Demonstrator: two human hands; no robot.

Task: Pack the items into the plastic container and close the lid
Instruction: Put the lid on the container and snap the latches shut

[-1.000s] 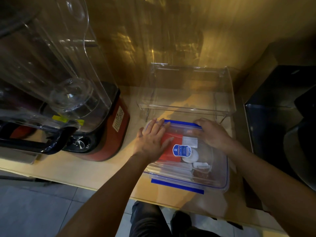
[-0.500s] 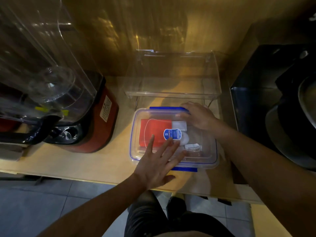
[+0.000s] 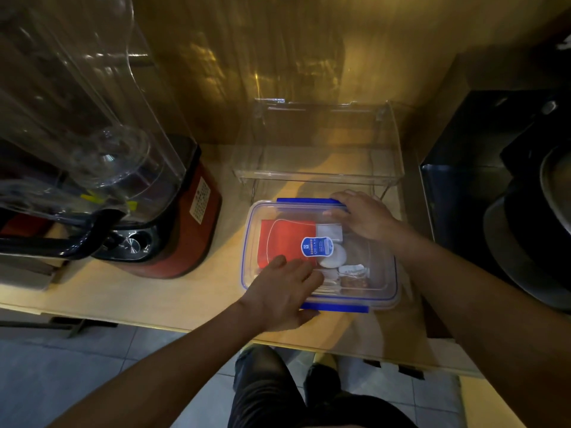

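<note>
**Entry: lid closure, head view**

- Item: plastic container (image 3: 383, 299), on counter (image 3: 154, 295), at 3 o'clock of red blender (image 3: 173, 230) and at 6 o'clock of clear rack (image 3: 318, 168).
- Contents seen thru lid (image 3: 364, 267): red packet (image 3: 284, 239) at 9 o'clock, white pcs toward centre and 5 o'clock. All appear inside; packing looks done.
- Lid: seated on rim, approx. level. Far latch (image 3: 306, 200) at 12 o'clock, near latch (image 3: 336, 307) at 6 o'clock. Can't tell if either is snapped.
- L hand (image 3: 281, 291): at 7 o'clock corner, palm down, fingers nearly straight and laid flat on lid, thumb down by the near latch end. Grips nothing. Forearm comes in from 7 o'clock, wrist low.
- R hand (image 3: 364, 216): at 1 o'clock corner, palm down, fingers lightly bent across lid, tips at the far latch end. No grip seen. Forearm comes in from 4 o'clock.
- Step judged: press lid home, then latch.
- Method rec.: keep weight on diagonal corners so the lid can't rock. Press rim all round first. Fold one latch at a time w/ thumb while the opp. hand holds the lid down. Check no packet edge is caught under the rim.
</note>
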